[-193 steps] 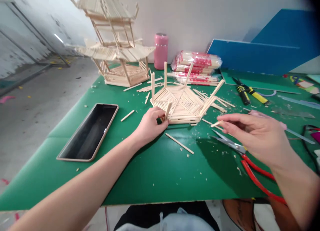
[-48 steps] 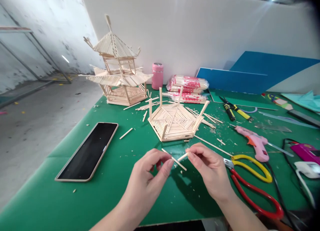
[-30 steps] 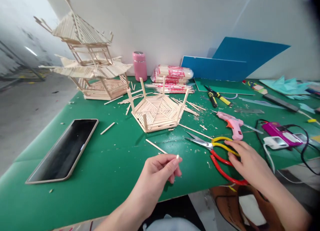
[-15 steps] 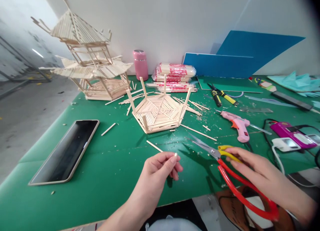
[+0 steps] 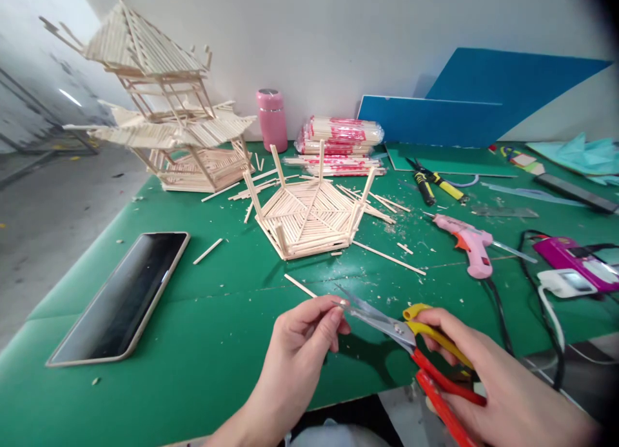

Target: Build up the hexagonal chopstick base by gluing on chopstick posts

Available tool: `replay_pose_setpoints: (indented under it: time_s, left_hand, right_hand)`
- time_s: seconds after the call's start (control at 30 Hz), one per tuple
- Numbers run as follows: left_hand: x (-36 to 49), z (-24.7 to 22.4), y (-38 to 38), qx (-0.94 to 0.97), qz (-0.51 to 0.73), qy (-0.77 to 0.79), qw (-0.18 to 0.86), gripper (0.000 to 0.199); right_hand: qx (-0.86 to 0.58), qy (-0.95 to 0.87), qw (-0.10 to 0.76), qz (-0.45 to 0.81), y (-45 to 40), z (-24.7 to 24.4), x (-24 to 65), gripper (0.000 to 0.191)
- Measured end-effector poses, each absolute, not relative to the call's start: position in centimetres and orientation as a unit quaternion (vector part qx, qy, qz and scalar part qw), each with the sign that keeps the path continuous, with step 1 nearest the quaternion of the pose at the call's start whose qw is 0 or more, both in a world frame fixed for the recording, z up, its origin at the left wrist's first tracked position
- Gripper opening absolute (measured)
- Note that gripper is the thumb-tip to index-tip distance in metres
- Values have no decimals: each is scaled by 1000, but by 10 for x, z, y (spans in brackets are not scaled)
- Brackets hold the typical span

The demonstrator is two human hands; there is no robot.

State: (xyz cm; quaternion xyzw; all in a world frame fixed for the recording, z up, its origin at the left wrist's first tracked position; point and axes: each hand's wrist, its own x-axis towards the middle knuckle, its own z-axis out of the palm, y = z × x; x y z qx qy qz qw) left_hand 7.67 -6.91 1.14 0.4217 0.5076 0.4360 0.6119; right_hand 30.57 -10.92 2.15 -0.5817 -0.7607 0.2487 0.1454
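The scissors (image 5: 397, 329) have swung in, blades parted, our right hand (image 5: 500, 382) gripping the handles, right up to the tip of the short stick (image 5: 343, 302) our left hand (image 5: 300, 344) pinches, its long axis mostly hidden, nearer us than the hexagonal stick base (image 5: 309, 215).

The left grip (image 5: 305, 344) pinches a small stick (image 5: 343, 302) right by the parted scissors (image 5: 398, 329) held in the right grip (image 5: 496, 377).

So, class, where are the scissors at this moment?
In the head view, the scissors are lower right, in the right hand, below the pink glue gun, blades reaching the left hand.
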Motion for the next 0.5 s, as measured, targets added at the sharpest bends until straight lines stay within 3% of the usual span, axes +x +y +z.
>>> replay_pose_setpoints:
  time_s: [0.5]
  left_hand:
    - [72,10,-72,504,413,509,562,14]
  right_hand:
    - [-540,-806,134,202,-104,23,300,57]
